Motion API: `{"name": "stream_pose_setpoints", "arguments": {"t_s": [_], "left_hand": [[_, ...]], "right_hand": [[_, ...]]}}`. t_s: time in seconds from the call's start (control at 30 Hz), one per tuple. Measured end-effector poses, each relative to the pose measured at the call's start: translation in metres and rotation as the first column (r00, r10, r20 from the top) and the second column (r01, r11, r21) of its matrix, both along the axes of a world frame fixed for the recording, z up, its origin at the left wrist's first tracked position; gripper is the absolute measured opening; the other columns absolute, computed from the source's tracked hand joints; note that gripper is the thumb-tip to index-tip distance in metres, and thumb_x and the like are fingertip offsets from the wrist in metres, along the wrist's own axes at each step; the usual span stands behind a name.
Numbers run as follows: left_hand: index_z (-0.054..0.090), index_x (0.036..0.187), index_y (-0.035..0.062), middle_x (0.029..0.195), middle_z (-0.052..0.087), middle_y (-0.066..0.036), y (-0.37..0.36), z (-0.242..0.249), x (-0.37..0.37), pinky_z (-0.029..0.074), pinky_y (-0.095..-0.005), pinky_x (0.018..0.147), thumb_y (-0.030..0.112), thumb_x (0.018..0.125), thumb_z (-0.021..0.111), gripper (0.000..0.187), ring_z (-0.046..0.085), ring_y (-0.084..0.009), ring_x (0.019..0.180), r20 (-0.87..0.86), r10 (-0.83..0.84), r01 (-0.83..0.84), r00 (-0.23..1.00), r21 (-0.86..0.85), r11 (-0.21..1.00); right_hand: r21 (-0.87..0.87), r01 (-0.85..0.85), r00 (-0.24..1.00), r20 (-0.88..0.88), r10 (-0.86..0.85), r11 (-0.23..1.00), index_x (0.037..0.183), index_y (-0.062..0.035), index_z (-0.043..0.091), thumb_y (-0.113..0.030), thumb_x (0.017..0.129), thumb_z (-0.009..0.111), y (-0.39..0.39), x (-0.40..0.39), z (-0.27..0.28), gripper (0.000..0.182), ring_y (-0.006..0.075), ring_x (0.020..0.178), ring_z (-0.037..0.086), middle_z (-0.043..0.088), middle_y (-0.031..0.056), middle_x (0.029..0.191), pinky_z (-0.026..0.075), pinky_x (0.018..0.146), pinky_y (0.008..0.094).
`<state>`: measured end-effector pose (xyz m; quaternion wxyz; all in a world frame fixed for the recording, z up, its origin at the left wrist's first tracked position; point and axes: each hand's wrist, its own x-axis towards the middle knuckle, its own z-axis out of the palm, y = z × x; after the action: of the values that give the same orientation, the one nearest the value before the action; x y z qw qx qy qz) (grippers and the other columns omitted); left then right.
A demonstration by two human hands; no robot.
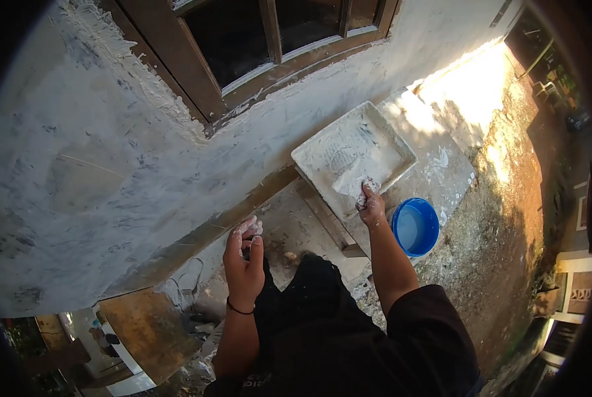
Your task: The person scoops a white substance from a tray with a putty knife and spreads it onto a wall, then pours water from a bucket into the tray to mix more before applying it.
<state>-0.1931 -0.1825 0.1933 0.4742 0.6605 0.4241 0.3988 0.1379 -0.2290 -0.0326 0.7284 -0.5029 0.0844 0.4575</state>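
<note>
My right hand (372, 204) reaches into a shallow white tray (394, 140) smeared with white paste (352, 177). Its paste-coated fingers are closed at the tray's near side, and I cannot make out what is between them. Just right of that wrist stands a blue bucket (435, 228) with cloudy pale liquid (410, 225) inside. My left hand (245, 259) is raised in front of the wall's base, its fingers loosely curled and apart from the thumb, with white paste on the tips. A dark band circles the left wrist.
The wall (104, 165) is patchy with white coating, thickest beside the brown window frame (197, 79). A wooden bench (326, 215) supports the tray, next to a paste-spattered board (435, 165). Rough ground (488, 251) lies to the right. A brown board (147, 331) is at lower left.
</note>
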Motion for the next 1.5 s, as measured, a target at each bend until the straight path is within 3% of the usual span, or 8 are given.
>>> {"name": "stream_pose_setpoints", "arguments": {"t_s": [0.2,0.3,0.4,0.67,0.9,1.0,1.2,1.5], "left_hand": [[0.052,0.121,-0.0012,0.115,0.059,-0.013,-0.005,0.005,0.009,0.045,-0.0288,0.081,0.012,0.091,0.052,0.033,0.058,-0.0189,0.101,0.052,-0.007,0.012,0.999,-0.088,0.996],[0.051,0.122,-0.0010,0.116,0.058,-0.012,-0.003,0.017,0.008,0.044,-0.0288,0.082,0.012,0.091,0.053,0.034,0.057,-0.0184,0.101,0.082,-0.006,0.009,0.997,-0.035,0.999],[0.051,0.122,-0.0010,0.117,0.058,-0.011,-0.004,0.042,-0.005,0.044,-0.0292,0.083,0.012,0.091,0.053,0.034,0.056,-0.0182,0.102,0.106,0.058,-0.064,0.993,0.059,0.996],[0.041,0.130,-0.0034,0.128,0.047,-0.014,-0.024,0.118,-0.084,0.042,-0.0307,0.087,0.012,0.093,0.049,0.040,0.051,-0.0192,0.111,0.205,0.108,-0.133,0.973,0.111,0.985],[0.042,0.129,-0.0032,0.128,0.048,-0.014,-0.010,0.151,-0.165,0.042,-0.0308,0.089,0.013,0.094,0.048,0.039,0.050,-0.0204,0.113,0.363,0.124,-0.189,0.923,0.149,0.971],[0.042,0.130,-0.0027,0.127,0.048,-0.014,-0.005,0.153,-0.224,0.041,-0.0311,0.090,0.013,0.095,0.047,0.039,0.049,-0.0202,0.113,0.386,0.173,-0.262,0.906,0.192,0.946],[0.042,0.129,-0.0042,0.124,0.049,-0.014,0.006,0.170,-0.338,0.038,-0.0335,0.097,0.013,0.095,0.045,0.038,0.048,-0.0195,0.112,0.397,0.322,-0.404,0.859,0.140,0.904],[0.046,0.124,-0.0034,0.120,0.053,-0.013,0.061,0.243,-0.397,0.042,-0.0312,0.087,0.011,0.093,0.048,0.035,0.052,-0.0198,0.107,0.376,0.115,-0.269,0.919,0.389,0.881]], "right_hand": [[0.178,-0.020,0.999,-0.029,0.025,0.984,0.108,-0.0182,0.060,-0.025,0.087,0.063,0.012,-0.033,0.074,0.022,0.0137,0.076,0.058,0.065,-0.0033,0.095,0.038,0.059,0.0272],[0.231,-0.151,0.986,-0.040,0.165,0.961,0.115,-0.0150,0.057,-0.030,0.088,0.062,0.022,-0.064,0.124,0.031,0.0165,0.092,0.059,0.063,-0.0008,0.108,0.044,0.072,0.0303],[0.517,-0.285,0.952,0.056,0.300,0.807,0.127,-0.0083,0.048,-0.041,0.089,0.056,0.044,-0.106,0.163,0.051,0.0233,0.112,0.055,0.058,0.0053,0.121,0.045,0.095,0.0401],[0.692,-0.383,0.802,-0.079,0.592,0.612,0.132,-0.0116,0.044,-0.029,0.093,0.051,0.070,-0.229,0.294,0.043,0.0230,0.112,0.055,0.056,0.0050,0.125,0.047,0.092,0.0400],[0.645,-0.580,0.761,0.210,0.613,0.499,0.130,-0.0099,0.045,-0.026,0.092,0.054,0.081,-0.327,0.348,0.042,0.0220,0.110,0.057,0.056,0.0045,0.124,0.047,0.092,0.0386],[0.691,-0.583,0.725,0.204,0.658,0.427,0.130,-0.0017,0.043,-0.020,0.096,0.048,0.098,-0.377,0.354,0.040,0.0247,0.114,0.054,0.054,0.0105,0.125,0.045,0.097,0.0389],[0.607,-0.688,0.590,0.146,0.794,0.399,0.125,-0.0096,0.049,-0.025,0.092,0.055,0.129,-0.474,0.373,0.037,0.0216,0.105,0.059,0.059,0.0058,0.118,0.050,0.085,0.0378],[0.551,-0.740,0.616,0.327,0.716,0.385,0.119,-0.0041,0.052,-0.015,0.088,0.056,0.165,-0.495,0.477,0.033,0.0217,0.091,0.066,0.064,0.0082,0.106,0.056,0.069,0.0339]]}}
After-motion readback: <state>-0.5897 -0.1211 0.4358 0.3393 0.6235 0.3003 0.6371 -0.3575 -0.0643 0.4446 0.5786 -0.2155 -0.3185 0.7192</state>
